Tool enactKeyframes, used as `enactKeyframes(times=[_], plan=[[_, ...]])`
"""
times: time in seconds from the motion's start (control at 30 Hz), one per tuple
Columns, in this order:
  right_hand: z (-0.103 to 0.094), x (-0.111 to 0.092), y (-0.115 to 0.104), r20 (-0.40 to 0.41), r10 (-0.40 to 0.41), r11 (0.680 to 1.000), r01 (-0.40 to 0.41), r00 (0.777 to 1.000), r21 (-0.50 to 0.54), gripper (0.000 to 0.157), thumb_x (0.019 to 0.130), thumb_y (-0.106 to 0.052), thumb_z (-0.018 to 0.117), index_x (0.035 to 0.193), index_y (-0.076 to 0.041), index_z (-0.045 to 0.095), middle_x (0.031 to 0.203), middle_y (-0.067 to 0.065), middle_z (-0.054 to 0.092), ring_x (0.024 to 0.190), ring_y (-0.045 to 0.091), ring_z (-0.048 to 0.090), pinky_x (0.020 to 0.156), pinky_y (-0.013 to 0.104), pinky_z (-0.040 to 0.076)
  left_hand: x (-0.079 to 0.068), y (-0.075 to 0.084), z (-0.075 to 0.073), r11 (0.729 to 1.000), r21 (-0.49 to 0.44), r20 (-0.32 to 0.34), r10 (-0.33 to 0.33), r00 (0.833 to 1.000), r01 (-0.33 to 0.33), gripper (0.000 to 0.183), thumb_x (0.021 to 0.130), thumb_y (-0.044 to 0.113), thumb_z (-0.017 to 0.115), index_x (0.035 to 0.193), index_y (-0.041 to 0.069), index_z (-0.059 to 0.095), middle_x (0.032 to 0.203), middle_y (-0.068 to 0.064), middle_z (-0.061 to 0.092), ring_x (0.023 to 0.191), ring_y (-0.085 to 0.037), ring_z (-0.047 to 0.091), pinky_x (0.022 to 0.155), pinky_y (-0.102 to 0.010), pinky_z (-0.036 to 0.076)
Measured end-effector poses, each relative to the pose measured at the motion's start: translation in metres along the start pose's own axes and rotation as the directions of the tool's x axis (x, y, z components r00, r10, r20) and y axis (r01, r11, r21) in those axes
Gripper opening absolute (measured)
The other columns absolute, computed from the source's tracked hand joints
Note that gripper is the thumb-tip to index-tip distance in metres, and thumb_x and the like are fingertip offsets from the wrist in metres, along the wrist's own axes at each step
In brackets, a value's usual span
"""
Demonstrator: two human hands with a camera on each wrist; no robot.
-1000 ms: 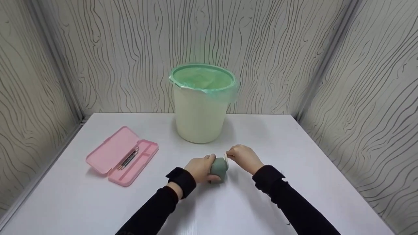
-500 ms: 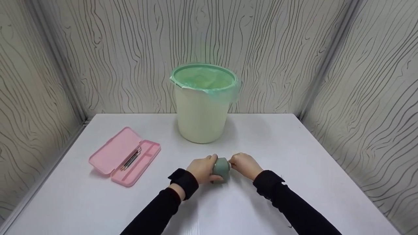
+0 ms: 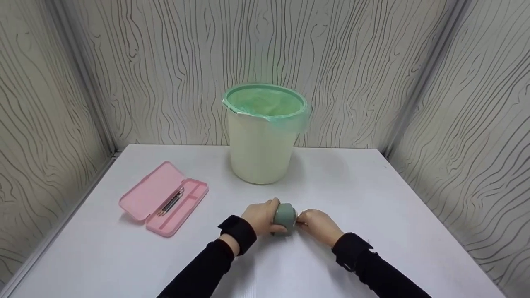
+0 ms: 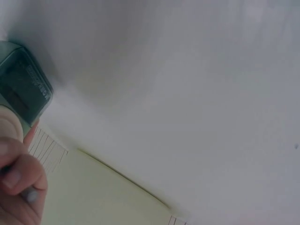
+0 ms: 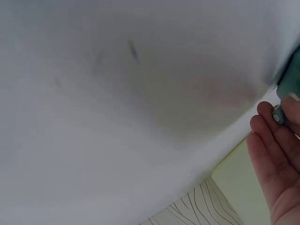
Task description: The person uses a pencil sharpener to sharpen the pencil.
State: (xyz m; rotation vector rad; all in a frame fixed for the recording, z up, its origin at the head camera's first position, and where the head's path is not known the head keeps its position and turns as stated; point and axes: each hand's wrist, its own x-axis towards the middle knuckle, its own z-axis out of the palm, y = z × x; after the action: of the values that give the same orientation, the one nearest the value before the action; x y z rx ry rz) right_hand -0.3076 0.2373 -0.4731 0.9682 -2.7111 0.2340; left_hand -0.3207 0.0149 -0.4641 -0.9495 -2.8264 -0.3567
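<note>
A green crank pencil sharpener (image 3: pixel 285 216) lies over the white table in the head view, gripped by my left hand (image 3: pixel 258 218) with fingers and thumb round its body. In the left wrist view, its dark see-through shavings drawer (image 4: pixel 26 86) and cream crank hub (image 4: pixel 9 125) show. Close at the sharpener's right end, my right hand (image 3: pixel 321 227) pinches the crank's small handle. That handle's grey-green knob (image 5: pixel 278 115) peeks out between thumb and fingers in the right wrist view. The pencil opening is hidden.
To the left, an open pink pencil case (image 3: pixel 176 219) holds several dark pencils (image 3: pixel 170 203). A pale bin (image 3: pixel 261 153) with a green rim and a plastic liner stands behind the hands. Wood-patterned panels (image 3: pixel 186 70) enclose the table (image 3: pixel 103 256).
My right hand has moved downward round the sharpener's end, turning the crank, whose cream arm pointed up before. The left hand keeps its grip. The head view has shifted slightly.
</note>
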Motion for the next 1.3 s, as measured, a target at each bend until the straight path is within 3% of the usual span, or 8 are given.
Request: enactKeyframes(times=[0.37, 0.67, 0.97, 1.3], plan=[[-0.008, -0.018, -0.005, 0.026, -0.012, 1.000, 0.012, 1.000, 0.014, 0.016, 0.088, -0.002, 0.073, 0.102, -0.006, 0.080, 0.091, 0.006, 0.079, 0.086, 0.022, 0.074, 0.078, 0.032, 0.060, 0.001, 0.002, 0.004, 1.000, -0.015, -0.018, 0.011, 1.000, -0.011, 0.061, 0.086, 0.056, 0.077, 0.118, 0.011, 0.052, 0.102, -0.003, 0.070, 0.082, -0.016, 0.069, 0.068, -0.028, 0.055], [-0.022, -0.026, -0.010, -0.010, -0.036, 0.996, 0.037, 0.999, 0.075, 0.009, 0.092, -0.005, 0.072, 0.099, -0.005, 0.076, 0.090, 0.004, 0.076, 0.085, 0.019, 0.071, 0.077, 0.031, 0.058, 0.003, 0.000, -0.001, 1.000, -0.001, 0.000, 0.004, 1.000, -0.004, 0.061, 0.086, 0.056, 0.076, 0.119, 0.010, 0.052, 0.101, -0.005, 0.070, 0.082, -0.017, 0.069, 0.069, -0.030, 0.056], [-0.041, -0.022, -0.009, -0.126, -0.081, 0.991, 0.093, 0.989, 0.093, 0.008, 0.095, -0.008, 0.070, 0.102, -0.008, 0.074, 0.093, 0.001, 0.074, 0.086, 0.015, 0.067, 0.075, 0.029, 0.056, 0.004, -0.004, -0.005, 1.000, 0.016, 0.028, 0.003, 1.000, -0.003, 0.065, 0.087, 0.058, 0.074, 0.124, 0.009, 0.051, 0.105, -0.007, 0.071, 0.085, -0.019, 0.071, 0.072, -0.032, 0.058], [-0.048, -0.016, -0.006, -0.119, -0.084, 0.994, 0.092, 0.989, 0.064, 0.008, 0.095, -0.011, 0.071, 0.102, -0.008, 0.074, 0.093, 0.000, 0.074, 0.087, 0.016, 0.067, 0.076, 0.029, 0.057, 0.003, -0.003, -0.004, 1.000, 0.001, 0.080, -0.008, 0.997, 0.008, 0.071, 0.088, 0.058, 0.073, 0.133, 0.009, 0.049, 0.112, -0.008, 0.071, 0.089, -0.020, 0.071, 0.079, -0.033, 0.058]])
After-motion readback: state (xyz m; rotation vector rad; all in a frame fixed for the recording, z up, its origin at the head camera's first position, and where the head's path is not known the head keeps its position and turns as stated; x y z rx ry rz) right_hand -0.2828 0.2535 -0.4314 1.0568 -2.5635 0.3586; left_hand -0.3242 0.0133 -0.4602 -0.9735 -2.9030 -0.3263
